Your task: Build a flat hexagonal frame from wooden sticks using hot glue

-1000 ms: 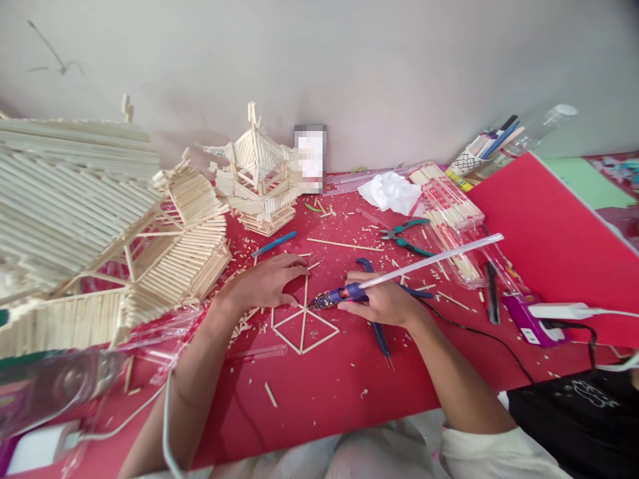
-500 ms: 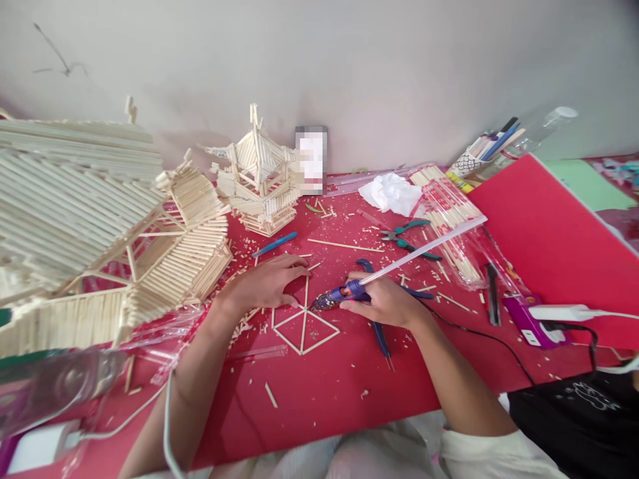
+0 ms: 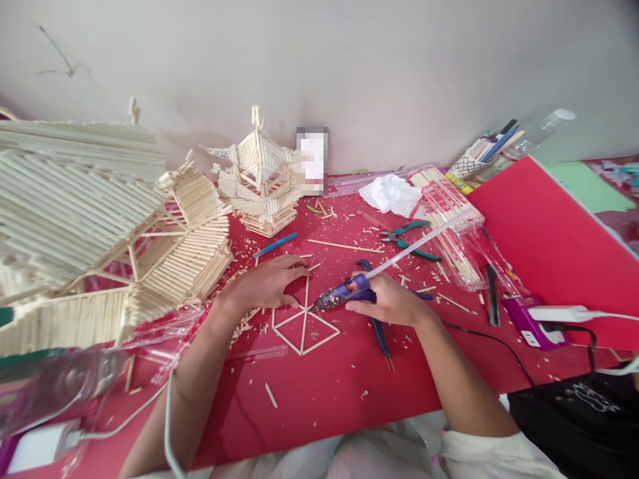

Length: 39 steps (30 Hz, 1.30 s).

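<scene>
In the head view, a glue gun [image 3: 344, 293] is gripped by the right hand [image 3: 397, 301], with the fingers closed around its handle. A clear glue stick [image 3: 422, 246] is seen protruding from the gun's back end. The nozzle is pointed at the centre of a stick frame [image 3: 303, 331], where several thin sticks are joined like spokes; whether the joint is touched by the tip cannot be told.

The frame is laid flat on the red table [image 3: 339, 392], between the two hands, and its upper left part is covered by the left hand [image 3: 272, 281]. That hand is lowered palm down, with thumb and fingers spread apart and the thumb placed just beside the centre joint. Whether a stick is pinched or only pressed by it cannot be told.

A blue pen [image 3: 274, 245] is seen beyond the left hand, and green-handled pliers [image 3: 392, 236] are seen beyond the right. A small stick tower [image 3: 262, 189] is placed near the wall.
</scene>
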{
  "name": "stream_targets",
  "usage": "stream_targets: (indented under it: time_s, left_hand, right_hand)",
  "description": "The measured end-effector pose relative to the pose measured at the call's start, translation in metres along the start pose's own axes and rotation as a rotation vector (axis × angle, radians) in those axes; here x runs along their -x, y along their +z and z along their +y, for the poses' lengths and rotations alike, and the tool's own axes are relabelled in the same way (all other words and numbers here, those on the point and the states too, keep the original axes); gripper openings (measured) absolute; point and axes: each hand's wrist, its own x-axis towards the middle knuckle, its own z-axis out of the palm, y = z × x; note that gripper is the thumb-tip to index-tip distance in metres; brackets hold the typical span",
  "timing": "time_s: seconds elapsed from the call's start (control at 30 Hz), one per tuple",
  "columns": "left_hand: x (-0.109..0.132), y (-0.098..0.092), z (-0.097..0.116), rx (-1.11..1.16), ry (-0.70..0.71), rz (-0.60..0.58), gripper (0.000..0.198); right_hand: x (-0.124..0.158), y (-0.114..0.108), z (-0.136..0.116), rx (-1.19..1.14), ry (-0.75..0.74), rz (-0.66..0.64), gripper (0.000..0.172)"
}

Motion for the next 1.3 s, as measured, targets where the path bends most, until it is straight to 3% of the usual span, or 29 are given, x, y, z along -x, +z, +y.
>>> stream_targets:
  time_s: [0.13,0.27,0.37,0.5,0.67,0.9,1.3]
  left_hand:
    - [0.0,0.002,-0.002,0.036,0.028,0.039,0.068]
    - [0.002,-0.001,-0.003,0.075,0.03,0.063,0.071]
    - [0.003,-0.004,-0.001,0.078,0.022,0.086,0.057]
    - [0.003,-0.003,-0.001,0.057,-0.007,0.19,0.037]
    - [0.002,0.0,-0.003,0.007,-0.006,0.189,0.046]
    - [0.0,0.002,-0.002,-0.049,0.016,0.102,0.064]
    - [-0.002,0.001,0.001,-0.047,0.023,0.089,0.046]
  right_hand:
    - [0.006,-0.005,0.009,0.012,0.001,0.039,0.022]
    - [0.013,-0.012,0.017,-0.015,-0.002,0.053,0.026]
    - [0.016,-0.017,0.022,-0.031,0.025,0.075,0.032]
    - [0.012,-0.018,0.029,-0.068,0.092,0.226,0.022]
    - [0.004,-0.018,0.039,0.084,0.16,0.469,0.026]
    - [0.004,-0.02,0.054,0.459,0.42,0.411,0.018]
    - [-0.008,-0.016,0.068,0.493,0.501,0.46,0.023]
